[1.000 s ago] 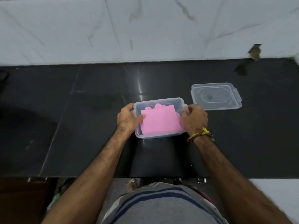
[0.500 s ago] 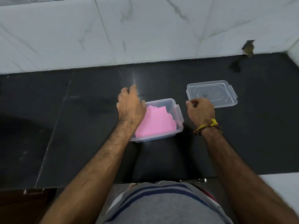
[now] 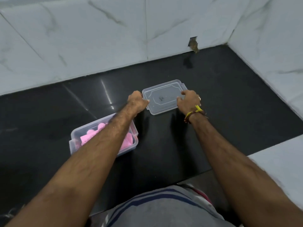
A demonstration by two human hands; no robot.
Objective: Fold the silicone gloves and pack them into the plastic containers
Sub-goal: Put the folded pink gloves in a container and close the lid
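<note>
Both my hands are out over the black countertop (image 3: 229, 99), one at each end of the clear lid (image 3: 164, 97). My left hand (image 3: 136, 102) is curled at the lid's left short edge, fingertips touching its rim, knuckles up; whether I have actually pinched the edge I cannot tell, since the fingers fold under and hide the contact. My right hand (image 3: 188, 99) sits on the lid's right end, fingers bent and loosely spread over the top of it, thumb toward the near edge, a yellow thread band (image 3: 194, 112) on the wrist. The lid lies flat on the counter between the two hands, near the marble wall (image 3: 98, 38). The pink silicone gloves (image 3: 127, 140) are well back from my fingers, down and to the left, folded inside the clear plastic container (image 3: 74, 136). That container stands uncovered on the counter, and my left forearm crosses right above it, hiding the middle of the pink fold; I see pink on both sides of the arm, with rounded fingertip shapes at the far-left part. The container and the lid are apart, bare dark counter between them.
</note>
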